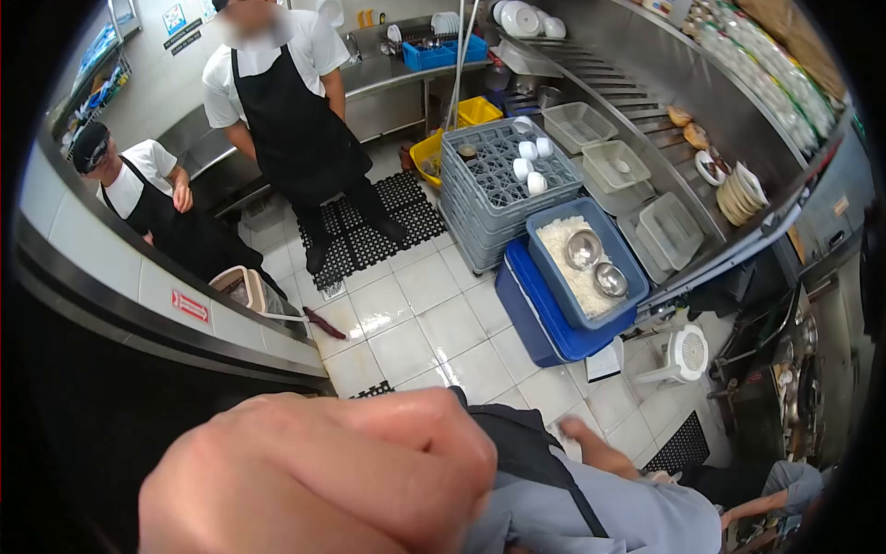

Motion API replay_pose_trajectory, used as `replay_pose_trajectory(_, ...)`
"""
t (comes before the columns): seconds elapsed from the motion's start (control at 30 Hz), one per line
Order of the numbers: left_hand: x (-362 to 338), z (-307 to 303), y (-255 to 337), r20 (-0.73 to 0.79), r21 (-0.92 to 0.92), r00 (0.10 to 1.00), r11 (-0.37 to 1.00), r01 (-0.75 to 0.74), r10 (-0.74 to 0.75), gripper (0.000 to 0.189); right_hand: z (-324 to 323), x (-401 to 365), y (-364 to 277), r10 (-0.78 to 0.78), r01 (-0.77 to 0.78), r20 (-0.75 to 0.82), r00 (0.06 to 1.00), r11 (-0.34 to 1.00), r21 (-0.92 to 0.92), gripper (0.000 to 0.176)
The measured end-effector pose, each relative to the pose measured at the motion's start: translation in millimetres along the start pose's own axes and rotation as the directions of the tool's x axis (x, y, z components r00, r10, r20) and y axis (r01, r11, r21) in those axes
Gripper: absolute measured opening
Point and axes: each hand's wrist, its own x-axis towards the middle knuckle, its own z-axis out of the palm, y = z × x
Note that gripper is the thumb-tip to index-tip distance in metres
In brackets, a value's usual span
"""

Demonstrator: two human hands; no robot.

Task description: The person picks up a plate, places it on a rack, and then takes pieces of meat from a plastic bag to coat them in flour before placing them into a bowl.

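My left hand (323,462) fills the lower left of the head view, very close to the camera. Its fingers are curled closed; whatever they hold, if anything, is hidden. Below and to the right shows a grey shirt (618,508) with a black apron (503,425), which appears to be my own clothing. A bare forearm reaches out from it, ending in what seems to be my right hand (576,428), low over the tiled floor (443,319). Its fingers are too small to make out. A small whitish patch beside this hand cannot be identified.
Two people in black aprons (286,111) (138,189) stand at the far left. Stacked grey dish racks (503,208) hold white cups. A tub of rice (563,245) with two metal bowls sits on a blue cooler (526,314). A white stool (685,353) and another person (789,485) are right.
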Motion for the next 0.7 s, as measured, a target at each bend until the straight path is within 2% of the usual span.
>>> replay_pose_trajectory(0.03, 2.3, -20.6, -9.8, -0.018, 0.004, 1.000, 1.000, -0.001, 0.001, 0.027, -129.6, -46.2, -45.1, 0.407, -0.226, -0.081, 0.910, 0.648, 0.727, 0.030)
replay_pose_trajectory(0.07, 5.1, -40.4, -17.4, -0.034, 0.011, 0.999, 1.000, 0.003, -0.002, 0.026, -169.2, 0.4, -22.4, 0.129, 0.053, -0.464, 0.876, 0.932, 0.359, 0.035)
replay_pose_trajectory(0.1, 7.7, -61.0, -24.5, -0.042, 0.018, 0.999, 1.000, 0.001, -0.001, 0.025, -234.0, 19.7, -34.2, 0.367, 0.025, -0.506, 0.781, 0.791, 0.611, 0.039)
replay_pose_trajectory(0.13, 8.7, -81.8, -30.0, -0.048, 0.031, 0.999, 1.000, 0.004, -0.002, 0.025, -312.7, 18.3, -51.8, 0.216, -0.022, -0.672, 0.708, 0.958, 0.284, 0.035)
replay_pose_trajectory(0.17, 8.5, -103.4, -34.7, -0.059, 0.038, 0.998, 0.999, 0.010, -0.008, 0.024, -392.4, 10.7, -75.1, 0.398, -0.044, -0.370, 0.840, 0.728, 0.684, 0.039)
replay_pose_trajectory(0.23, 6.2, -154.4, -45.2, -0.086, 0.066, 0.996, 0.998, 0.012, -0.006, 0.022, -484.8, 30.8, -84.4, 0.321, 0.149, -0.596, 0.736, 0.782, 0.605, 0.029)
replay_pose_trajectory(0.3, 4.5, -210.9, -57.5, -0.118, 0.093, 0.993, 0.995, 0.026, -0.015, 0.021, -554.6, 49.3, -89.1, 0.341, 0.177, -0.619, 0.707, 0.762, 0.623, 0.029)
replay_pose_trajectory(0.33, 5.0, -241.8, -64.0, -0.136, 0.102, 0.990, 0.994, 0.035, -0.021, 0.021, -571.3, 67.8, -79.5, 0.286, 0.275, -0.687, 0.668, 0.764, 0.584, 0.030)
replay_pose_trajectory(0.4, 5.4, -310.7, -83.4, -0.213, 0.158, 0.974, 0.981, 0.114, -0.079, 0.020, -601.0, 56.7, -87.3, 0.384, 0.298, -0.565, 0.730, 0.565, 0.769, 0.037)
replay_pose_trajectory(0.47, -6.3, -383.3, -113.6, -0.282, 0.235, 0.923, 0.914, 0.332, -0.262, 0.020, -582.0, 66.9, -71.2, 0.511, 0.136, -0.414, 0.754, 0.495, 0.858, 0.038)
replay_pose_trajectory(0.5, -16.2, -418.0, -138.2, -0.257, 0.303, 0.888, 0.841, 0.449, -0.381, 0.033, -553.9, 74.0, -60.2, 0.538, -0.016, -0.480, 0.693, 0.677, 0.736, 0.038)
replay_pose_trajectory(0.53, -14.7, -451.9, -164.5, -0.129, 0.336, 0.819, 0.753, 0.566, -0.559, 0.038, -525.4, 78.1, -51.5, 0.525, -0.125, -0.416, 0.742, 0.719, 0.684, 0.039)
replay_pose_trajectory(0.57, -18.4, -479.0, -202.3, -0.022, 0.397, 0.765, 0.697, 0.597, -0.643, 0.046, -455.8, 103.2, -13.5, 0.171, -0.089, -0.565, 0.807, 0.981, 0.171, 0.036)
replay_pose_trajectory(0.6, -22.7, -499.4, -242.7, -0.026, 0.456, 0.698, 0.612, 0.646, -0.716, 0.043, -401.1, 112.6, -6.5, 0.359, -0.174, -0.504, 0.786, 0.909, 0.378, 0.031)
replay_pose_trajectory(0.63, -28.7, -517.8, -285.0, -0.034, 0.510, 0.620, 0.520, 0.685, -0.784, 0.041, -373.1, 106.0, -20.4, 0.548, -0.327, -0.212, 0.809, 0.720, 0.612, 0.029)
replay_pose_trajectory(0.67, -39.7, -536.7, -328.1, -0.081, 0.576, 0.582, 0.438, 0.690, -0.809, 0.040, -358.5, 78.0, -36.1, 0.623, -0.490, 0.124, 0.772, 0.459, 0.741, 0.026)
replay_pose_trajectory(0.7, -54.3, -558.4, -369.5, -0.129, 0.638, 0.545, 0.351, 0.686, -0.828, 0.039, -347.2, 63.9, -53.5, 0.663, -0.561, 0.226, 0.714, 0.348, 0.751, 0.026)
